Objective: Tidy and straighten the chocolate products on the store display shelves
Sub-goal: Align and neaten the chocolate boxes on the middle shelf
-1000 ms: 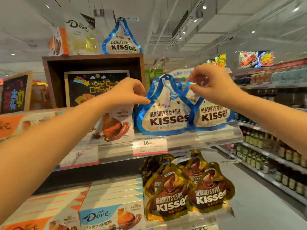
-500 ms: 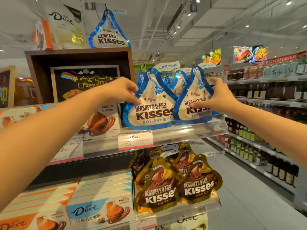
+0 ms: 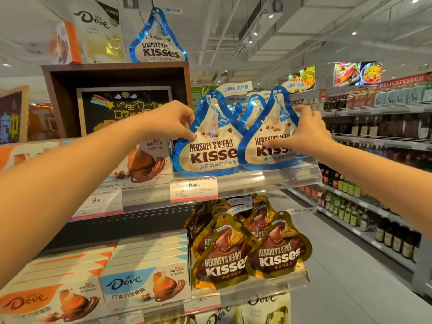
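Note:
Two rows of blue-and-white Hershey's Kisses bags stand upright on the upper clear shelf (image 3: 257, 181). My left hand (image 3: 174, 120) pinches the left edge of the front left bag (image 3: 210, 150). My right hand (image 3: 304, 132) grips the right side of the front right bag (image 3: 266, 146), thumb across its face. More blue bags stand behind these two. Gold-and-brown Kisses bags (image 3: 252, 251) lean on the shelf below.
Dove boxes (image 3: 145, 279) fill the lower left shelf, and a Dove box (image 3: 145, 160) stands left of the blue bags. A wooden display box (image 3: 117, 73) carries a Kisses bag (image 3: 159, 40) on top. An aisle with bottle shelves (image 3: 374, 206) runs along the right.
Both hands have come down from the bags' top tips to their sides. The two front blue bags now stand more upright and side by side. The view has shifted slightly.

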